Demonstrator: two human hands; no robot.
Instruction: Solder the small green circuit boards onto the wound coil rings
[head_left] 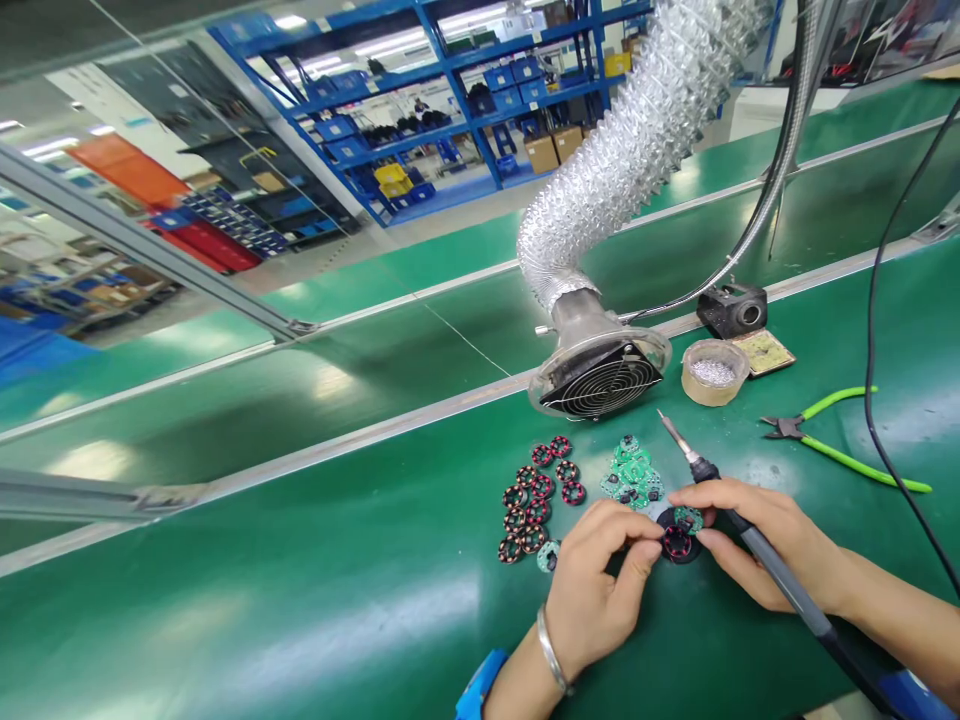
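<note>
My left hand point(604, 590) pinches the edge of a small ring of wound copper coils point(677, 543), a motor stator by its look, which sits on a round black holder point(684, 556). A soldering iron point(772, 560) lies through my right hand point(780, 540), its tip pointing up and away to the left. With the thumb and index fingertips of that same hand I touch a small green circuit board point(688, 519) at the stator's far edge. Left of my hands are several more stators point(538, 486), a loose circuit board point(548, 556) and a pile of green circuit boards point(631, 472).
A fume extractor head point(600, 375) on a silver duct point(637, 150) hangs beyond the boards. A tub of metal shavings point(714, 373), a black iron stand point(733, 310) and green-handled cutters point(847, 440) are at right. A black cable point(874, 330) crosses the green bench point(300, 600).
</note>
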